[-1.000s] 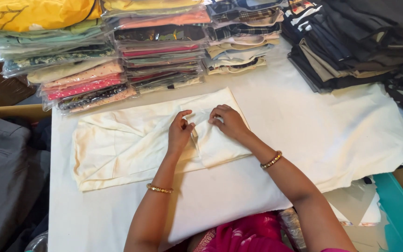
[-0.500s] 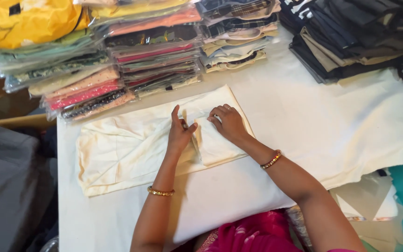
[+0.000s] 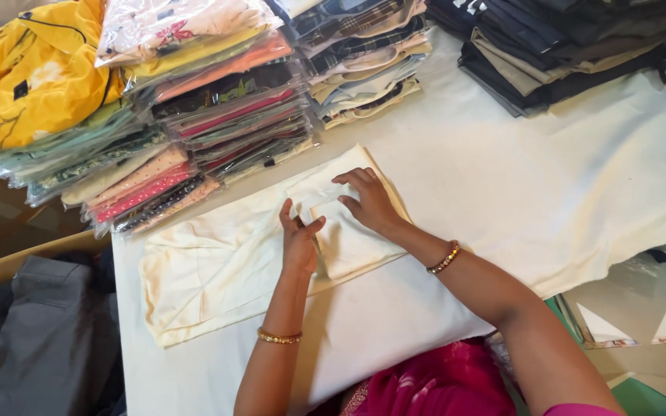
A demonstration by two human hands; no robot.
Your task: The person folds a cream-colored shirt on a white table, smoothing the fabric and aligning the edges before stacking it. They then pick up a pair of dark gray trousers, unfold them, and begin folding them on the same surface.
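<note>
A broad white cloth-covered table [image 3: 549, 192] fills the room's middle, and on it lies a pale cream folded garment [image 3: 217, 270], stretched flat in front of the person. Beyond the fingertips, at the table's far edge, stand stacks of clear plastic-wrapped folded clothes [image 3: 217, 115] in pink, orange and green, with a heap of dark folded garments [image 3: 564, 46] off past the right hand's side and a crumpled yellow shirt [image 3: 32, 77] past the left.

Compared with a second ago, both hands sit a touch lower on the cream garment's right end, and the fold there looks tighter: a small squared flap now lies under the palms where looser cloth showed before. To my eye that means the folding has moved on to smoothing this end down.

The left hand [image 3: 300, 239] rests flat on the cloth, thumb and forefinger spread in a V, the other fingers together, pinching nothing. The right hand [image 3: 369, 202] lies just beside it, fingers [image 3: 352, 179] slightly spread and curved, tips pressing the flap's upper edge. A gold bangle [image 3: 279, 337] rings the left wrist, a beaded bracelet [image 3: 444, 258] the right.
</note>
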